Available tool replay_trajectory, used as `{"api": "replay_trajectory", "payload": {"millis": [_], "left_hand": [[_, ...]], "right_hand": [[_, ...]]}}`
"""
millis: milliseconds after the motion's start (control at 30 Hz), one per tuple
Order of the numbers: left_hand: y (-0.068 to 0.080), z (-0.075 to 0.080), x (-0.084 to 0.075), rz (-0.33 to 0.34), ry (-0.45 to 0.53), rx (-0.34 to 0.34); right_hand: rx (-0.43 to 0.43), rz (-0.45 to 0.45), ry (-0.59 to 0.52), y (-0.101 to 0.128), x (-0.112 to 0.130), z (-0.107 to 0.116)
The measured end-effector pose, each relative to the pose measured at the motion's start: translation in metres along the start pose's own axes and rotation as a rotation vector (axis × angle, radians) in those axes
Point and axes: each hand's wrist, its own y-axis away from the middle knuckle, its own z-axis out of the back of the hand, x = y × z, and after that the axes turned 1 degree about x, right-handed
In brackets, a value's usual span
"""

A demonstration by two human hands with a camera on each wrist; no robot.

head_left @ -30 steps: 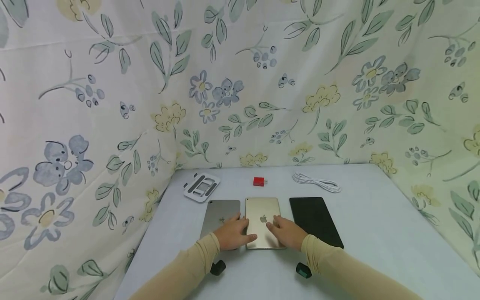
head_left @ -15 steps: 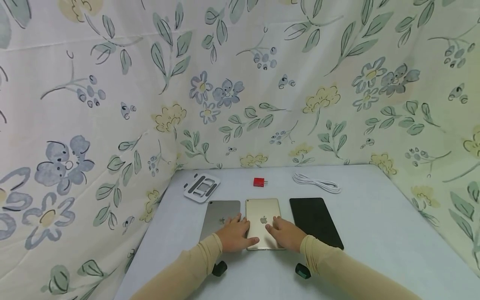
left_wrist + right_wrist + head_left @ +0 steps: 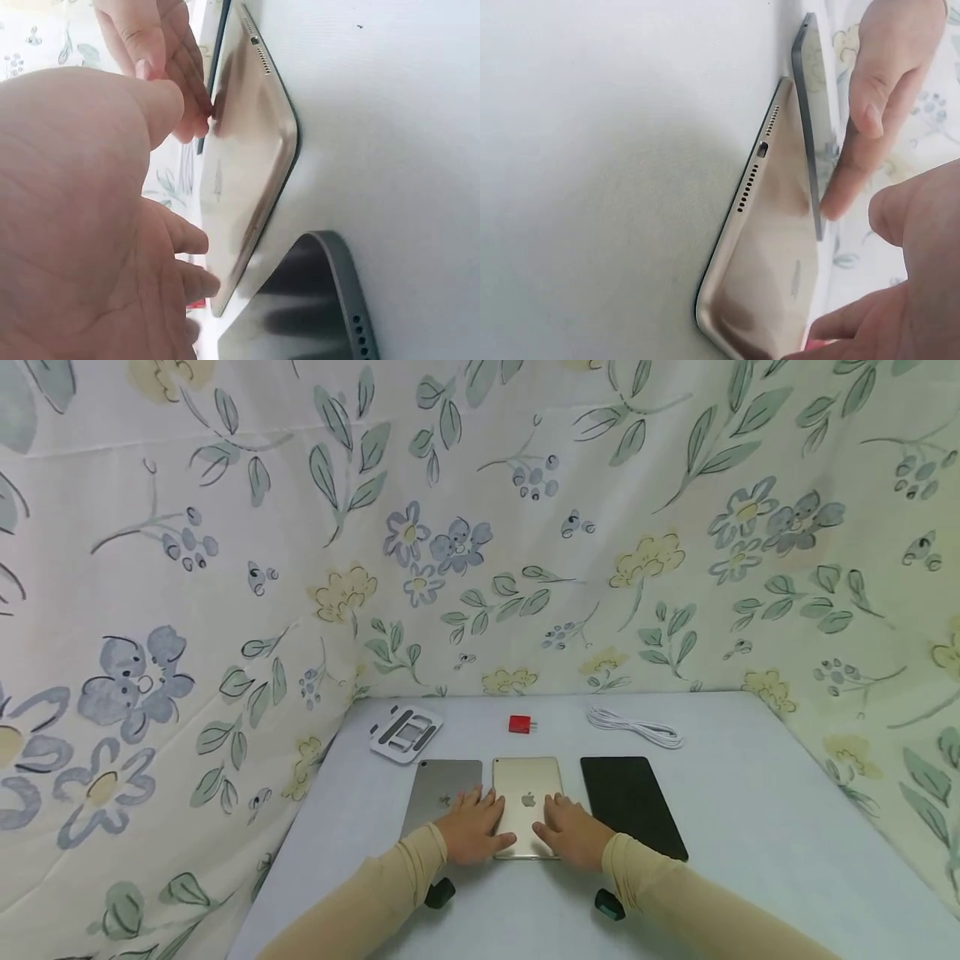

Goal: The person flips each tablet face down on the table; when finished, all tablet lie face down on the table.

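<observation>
Resting flat near the bottom centre of the frame, your left hand [image 3: 471,831] and right hand [image 3: 572,831] lie with fingers straight on the thin gold metal tablet [image 3: 527,793], face down on the pale counter [image 3: 750,827] between a grey tablet [image 3: 438,785] and a black one [image 3: 630,797]. It looks stiff, slick and fragile; pinch its long side edges

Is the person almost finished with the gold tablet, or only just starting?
Only just starting, it seems. Laid out already: grey tablet, gold tablet and black tablet in a row, with a stand, red plug and white cable behind. In hand: left hand and right hand rest on the gold tablet, face down on the table. Left: probably lifting it; cable and plug lie untouched.
</observation>
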Motion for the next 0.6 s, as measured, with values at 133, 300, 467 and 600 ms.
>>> {"api": "replay_trajectory", "payload": {"millis": [133, 300, 467, 600], "left_hand": [[0.000, 0.002, 0.002, -0.014, -0.013, -0.040], [-0.005, 0.008, -0.001, -0.068, -0.017, -0.054], [-0.003, 0.010, -0.001, -0.083, -0.015, -0.067], [0.000, 0.011, -0.001, -0.084, -0.018, -0.081]], "right_hand": [[-0.032, 0.058, 0.114, 0.002, -0.001, 0.002], [-0.079, 0.110, 0.240, 0.006, -0.011, 0.001], [-0.103, 0.141, 0.299, 0.005, -0.018, 0.001], [-0.122, 0.161, 0.320, 0.003, -0.020, 0.004]]}}
